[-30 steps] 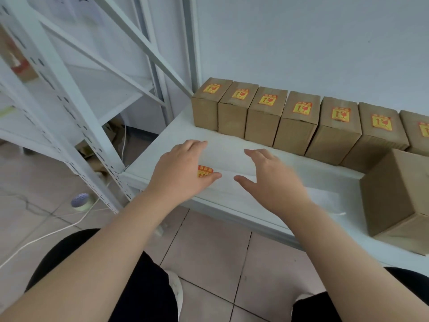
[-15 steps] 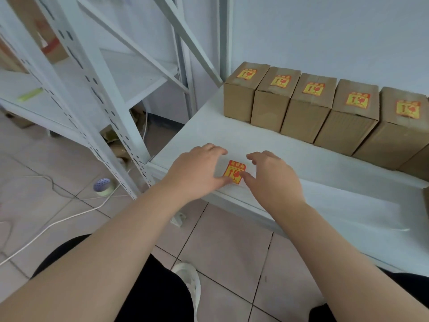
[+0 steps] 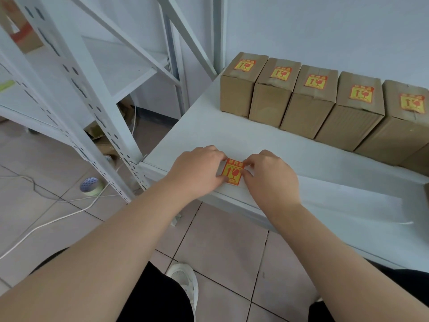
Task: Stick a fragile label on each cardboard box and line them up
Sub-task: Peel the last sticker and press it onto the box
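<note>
The left hand [image 3: 197, 169] and right hand [image 3: 270, 176] meet over a red-and-yellow fragile label [image 3: 232, 171] lying near the front edge of the white shelf [image 3: 301, 173]. Both grips are closed on the label, fingertips pinching its left and right edges. Behind, along the wall, five labelled cardboard boxes [image 3: 308, 101] stand side by side, touching. A tape roll [image 3: 91, 186] lies on the tiled floor.

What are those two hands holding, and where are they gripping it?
A fragile label lying on the shelf: the left hand takes its left edge, the right hand its right edge and top corner, with the fingertips.
</note>
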